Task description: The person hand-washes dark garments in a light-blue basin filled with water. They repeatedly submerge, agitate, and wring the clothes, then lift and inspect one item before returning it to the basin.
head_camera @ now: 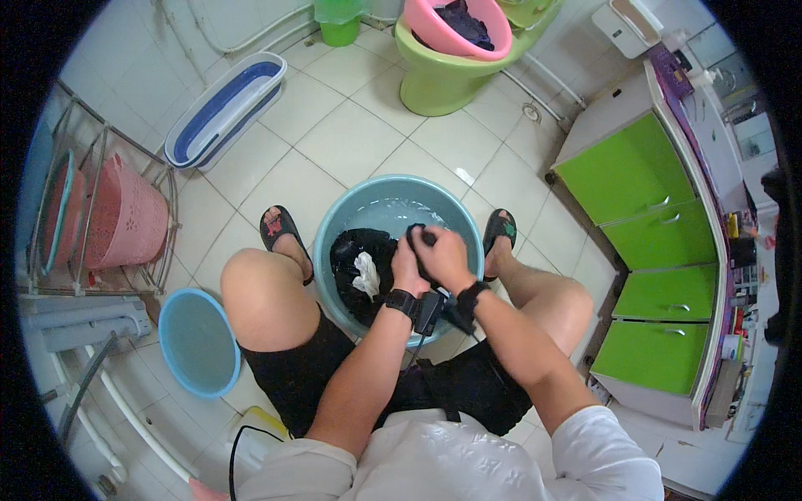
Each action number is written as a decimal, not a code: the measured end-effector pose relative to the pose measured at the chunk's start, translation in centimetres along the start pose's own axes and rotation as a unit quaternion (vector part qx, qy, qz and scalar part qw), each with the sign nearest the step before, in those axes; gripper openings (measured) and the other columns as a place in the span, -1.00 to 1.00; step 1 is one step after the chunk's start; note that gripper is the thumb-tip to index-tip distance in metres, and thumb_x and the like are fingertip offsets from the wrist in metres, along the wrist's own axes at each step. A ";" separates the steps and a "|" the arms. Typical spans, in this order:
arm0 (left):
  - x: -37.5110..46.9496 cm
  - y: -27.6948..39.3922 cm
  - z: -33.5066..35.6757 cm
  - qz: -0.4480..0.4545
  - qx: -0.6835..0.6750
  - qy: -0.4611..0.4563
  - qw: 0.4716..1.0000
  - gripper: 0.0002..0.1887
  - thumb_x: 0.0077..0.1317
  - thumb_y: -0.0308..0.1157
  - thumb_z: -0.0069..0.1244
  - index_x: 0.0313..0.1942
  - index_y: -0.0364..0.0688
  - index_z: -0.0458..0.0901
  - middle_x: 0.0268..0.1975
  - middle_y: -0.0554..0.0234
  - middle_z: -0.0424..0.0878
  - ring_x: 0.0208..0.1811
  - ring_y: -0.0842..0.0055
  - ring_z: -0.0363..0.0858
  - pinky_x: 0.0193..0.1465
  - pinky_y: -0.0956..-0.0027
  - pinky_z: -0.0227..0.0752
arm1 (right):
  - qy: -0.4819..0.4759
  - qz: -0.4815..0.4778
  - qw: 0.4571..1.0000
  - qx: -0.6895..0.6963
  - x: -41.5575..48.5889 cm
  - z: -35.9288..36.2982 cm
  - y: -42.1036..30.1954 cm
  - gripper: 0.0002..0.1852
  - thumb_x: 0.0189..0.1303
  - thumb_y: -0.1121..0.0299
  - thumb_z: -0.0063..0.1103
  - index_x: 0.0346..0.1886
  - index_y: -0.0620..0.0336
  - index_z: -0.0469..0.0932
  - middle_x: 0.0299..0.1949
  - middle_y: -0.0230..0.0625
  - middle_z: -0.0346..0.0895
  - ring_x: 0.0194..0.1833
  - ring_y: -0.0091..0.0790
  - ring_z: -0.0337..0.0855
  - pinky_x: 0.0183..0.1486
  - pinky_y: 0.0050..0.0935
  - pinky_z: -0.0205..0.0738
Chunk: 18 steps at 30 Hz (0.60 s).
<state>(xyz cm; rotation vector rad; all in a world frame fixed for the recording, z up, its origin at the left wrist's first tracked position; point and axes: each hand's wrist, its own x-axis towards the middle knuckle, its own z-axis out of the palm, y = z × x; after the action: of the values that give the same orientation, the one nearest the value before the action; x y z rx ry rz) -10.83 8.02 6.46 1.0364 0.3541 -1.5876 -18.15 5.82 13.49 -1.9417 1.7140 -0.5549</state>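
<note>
Between my feet stands a round blue plastic basin [321, 250] with water [401, 213] in it. A wet black cloth [351, 244] lies in the basin's left half, with a small white cloth [366, 275] on top. My left hand [406, 268] and my right hand [446, 253] are close together over the basin's right half. Both are closed on a bunched dark cloth [416, 234]; the right hand is slightly blurred. My fingers hide much of this cloth. Black straps circle both wrists, and a small black device [429, 312] sits by the left one.
A smaller blue basin [199, 343] is left of my knee. Farther off are a folding blue-and-white tub [225, 109], a green toilet [432, 84] bearing a pink basin [432, 31] with dark cloth, and green cabinets [633, 169] at right. A rack holds a pink basket [135, 216].
</note>
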 end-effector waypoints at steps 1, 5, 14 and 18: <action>-0.4 -0.6 0.1 -0.041 -0.026 0.020 0.999 -0.52 0.45 0.01 -0.02 0.08 -0.24 0.62 0.09 0.14 0.67 0.03 0.33 0.66 0.07 0.20 0.56 | 0.018 0.014 1.000 0.002 1.0 -0.4 0.4 -0.64 0.30 0.06 0.29 -0.25 0.21 0.76 -0.38 0.12 0.68 -0.30 0.20 0.71 -0.20 -0.02 0.62; -0.7 0.4 0.2 -0.078 -0.010 -0.017 0.997 -0.45 0.45 0.14 -0.06 0.11 -0.16 0.64 0.08 0.15 0.70 0.06 0.21 0.68 0.12 0.04 0.56 | 0.036 -0.004 0.999 0.010 1.4 -0.3 1.5 -0.66 0.25 0.12 0.36 -0.18 0.25 0.70 -0.16 0.08 0.67 -0.11 0.16 0.70 -0.04 -0.08 0.60; -1.6 -0.3 0.2 -0.114 -0.039 0.023 0.992 -0.58 0.41 -0.02 0.03 0.01 -0.20 0.65 -0.04 0.21 0.73 -0.01 0.30 0.71 0.06 0.15 0.58 | 0.016 0.011 1.000 -0.015 1.5 1.4 2.5 -0.68 0.20 0.13 0.36 -0.32 0.26 0.74 -0.30 0.08 0.69 -0.24 0.19 0.71 -0.18 -0.01 0.62; -0.3 0.1 -0.8 -0.063 -0.092 -0.071 0.991 -0.58 0.38 0.05 -0.01 -0.06 -0.11 0.68 -0.07 0.16 0.74 -0.06 0.29 0.73 0.05 0.13 0.60 | -0.056 -0.056 0.993 0.084 1.4 1.3 2.8 -0.65 0.18 0.16 0.42 -0.19 0.30 0.68 0.04 0.06 0.58 0.05 0.14 0.64 0.09 -0.13 0.56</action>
<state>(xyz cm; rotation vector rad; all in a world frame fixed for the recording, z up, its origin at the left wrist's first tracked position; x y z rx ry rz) -10.37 8.74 6.26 0.7684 0.4677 -1.6958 -19.46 4.29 10.73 -1.9193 1.4492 -0.5985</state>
